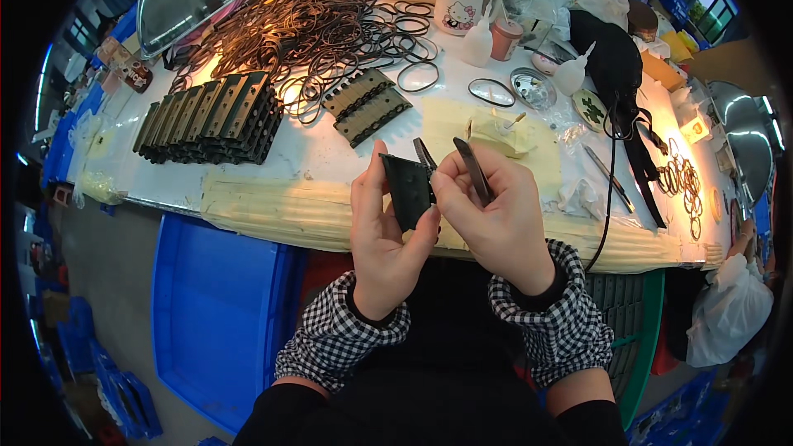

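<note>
My left hand (384, 235) holds a dark green rectangular plastic part (408, 190) upright between its fingers and thumb, above the table's front edge. My right hand (500, 206) is closed on dark tweezers (473, 169), its fingertips close to the part's right edge. A short stretch of black rubber ring (424, 151) shows at that edge by my right fingertips; how it sits on the part is partly hidden. Beyond my hands lies a small group of similar parts (365, 106). More of them stand in a stacked block (211, 120) to the left.
A tangled heap of black rubber rings (289, 37) covers the back left. A white mug (464, 2), a squeeze bottle (477, 41) and a yellowish block (502, 132) stand on the table. A black cable (612, 173) runs down at right. Below is a blue bin (216, 306).
</note>
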Action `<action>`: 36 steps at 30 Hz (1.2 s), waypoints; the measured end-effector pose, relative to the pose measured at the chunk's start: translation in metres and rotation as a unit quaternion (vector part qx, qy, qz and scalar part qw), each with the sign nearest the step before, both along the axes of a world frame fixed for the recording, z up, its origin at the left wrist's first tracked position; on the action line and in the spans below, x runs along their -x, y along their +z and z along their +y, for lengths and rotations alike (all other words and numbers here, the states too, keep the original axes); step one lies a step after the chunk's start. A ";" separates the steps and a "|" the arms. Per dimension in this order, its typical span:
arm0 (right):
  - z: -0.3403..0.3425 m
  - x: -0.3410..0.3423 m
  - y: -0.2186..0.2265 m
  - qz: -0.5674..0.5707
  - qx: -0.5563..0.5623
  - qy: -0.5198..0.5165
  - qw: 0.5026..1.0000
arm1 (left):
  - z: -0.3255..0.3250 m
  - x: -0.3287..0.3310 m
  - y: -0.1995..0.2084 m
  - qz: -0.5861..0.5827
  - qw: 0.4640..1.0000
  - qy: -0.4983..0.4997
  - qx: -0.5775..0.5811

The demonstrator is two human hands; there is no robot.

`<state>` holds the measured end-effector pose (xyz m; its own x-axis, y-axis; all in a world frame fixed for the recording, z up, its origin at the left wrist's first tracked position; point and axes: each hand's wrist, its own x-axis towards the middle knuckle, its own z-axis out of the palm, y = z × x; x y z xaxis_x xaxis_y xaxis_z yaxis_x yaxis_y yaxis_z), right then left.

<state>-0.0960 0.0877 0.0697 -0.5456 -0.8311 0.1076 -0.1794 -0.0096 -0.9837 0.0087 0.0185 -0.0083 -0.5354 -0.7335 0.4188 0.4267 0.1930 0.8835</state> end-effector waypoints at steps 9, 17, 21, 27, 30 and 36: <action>0.007 -0.011 -0.019 0.202 0.018 -0.021 0.979 | 0.006 -0.003 0.004 0.055 0.990 -0.070 -0.108; 0.007 -0.012 -0.009 0.244 0.063 -0.029 0.967 | 0.001 -0.009 0.012 0.071 0.958 -0.155 -0.231; 0.008 -0.014 -0.006 0.288 0.084 -0.047 0.953 | 0.002 -0.012 0.007 0.118 0.914 -0.227 -0.314; 0.012 -0.022 -0.002 0.468 0.068 -0.080 0.878 | 0.005 -0.011 0.004 0.105 0.887 -0.248 -0.375; 0.014 -0.025 -0.005 0.523 0.074 -0.097 0.843 | 0.006 -0.012 0.007 0.100 0.892 -0.243 -0.368; 0.018 -0.031 -0.001 0.610 0.063 -0.129 0.779 | 0.006 -0.012 0.010 0.089 0.896 -0.249 -0.356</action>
<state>-0.0650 0.1056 0.0683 -0.1208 -0.6509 0.7495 -0.9924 0.0986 -0.0742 0.0205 0.0246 0.0014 -0.8420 -0.5372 0.0498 0.4490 -0.6464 0.6168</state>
